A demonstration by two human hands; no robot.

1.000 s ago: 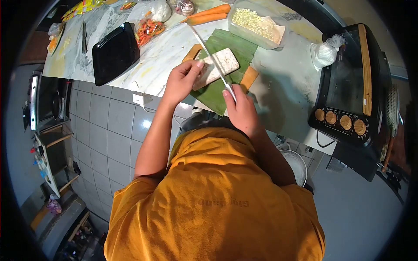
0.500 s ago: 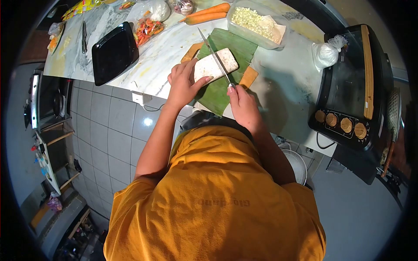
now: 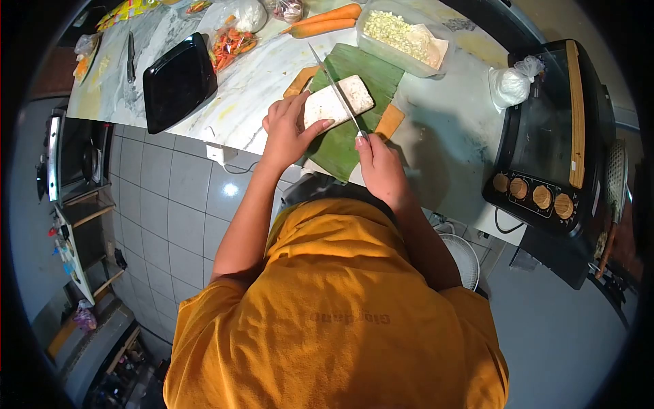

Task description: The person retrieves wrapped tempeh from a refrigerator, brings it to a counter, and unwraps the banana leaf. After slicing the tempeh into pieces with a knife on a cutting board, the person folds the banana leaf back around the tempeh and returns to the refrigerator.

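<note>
A pale, speckled block of tempeh (image 3: 323,109) lies at a slant on a green banana leaf (image 3: 375,69), which covers most of a wooden board (image 3: 390,123). My left hand (image 3: 285,136) grips the block's left end, thumb on the near side and fingers over the far side. In my right hand (image 3: 383,170) is the handle of a kitchen knife (image 3: 323,67). Its blade crosses the top of the block right of the middle, with the tip pointing away to the far left. Whether the edge has entered the block I cannot tell.
Beyond the leaf are carrots (image 3: 323,27) and a plastic tub of chopped pale pieces (image 3: 388,28). To the left are a bag of chillies (image 3: 231,48), a black tray (image 3: 178,82) and another knife (image 3: 131,58). A white bag (image 3: 511,87) and a toaster oven (image 3: 545,136) stand right.
</note>
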